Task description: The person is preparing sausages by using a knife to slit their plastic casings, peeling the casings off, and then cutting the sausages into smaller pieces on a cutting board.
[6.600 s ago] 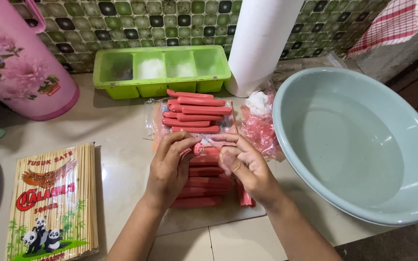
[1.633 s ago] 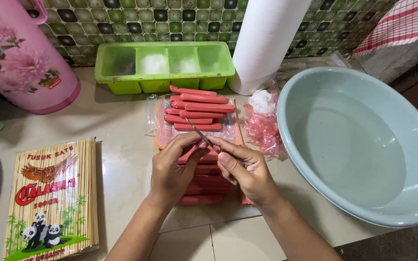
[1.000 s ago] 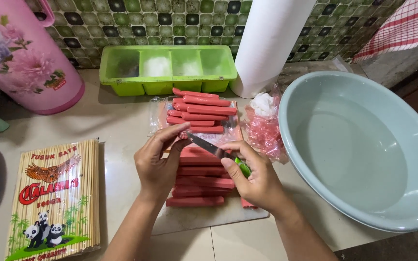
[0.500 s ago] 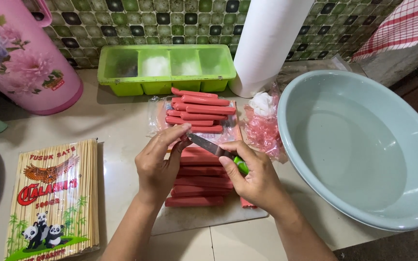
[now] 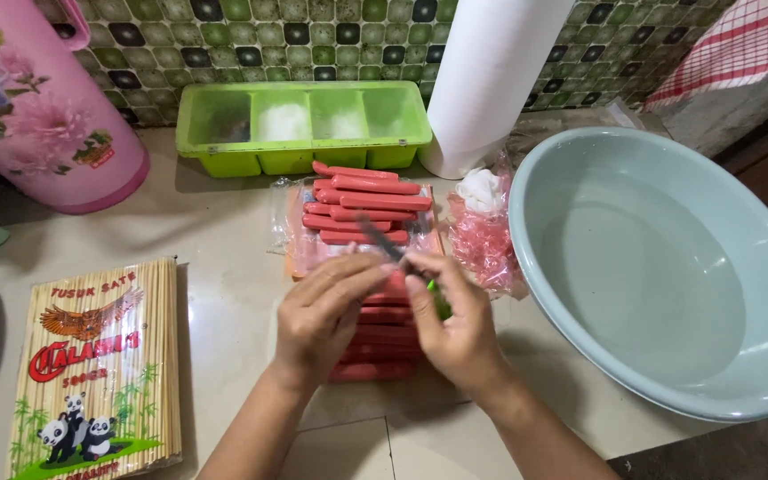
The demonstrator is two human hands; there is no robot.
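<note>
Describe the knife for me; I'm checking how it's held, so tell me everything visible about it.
The knife is small, with a thin dark blade, blurred, and a green handle. Only a bit of the handle shows below the right hand, which grips it. The blade slants up and to the left, over the red sausages. The left hand is beside it near the blade's base; contact can't be told.

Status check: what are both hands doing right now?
Right hand grips small green-handled knife. Left hand pinches a red sausage. Pale basin beside, nothing blocking.
</note>
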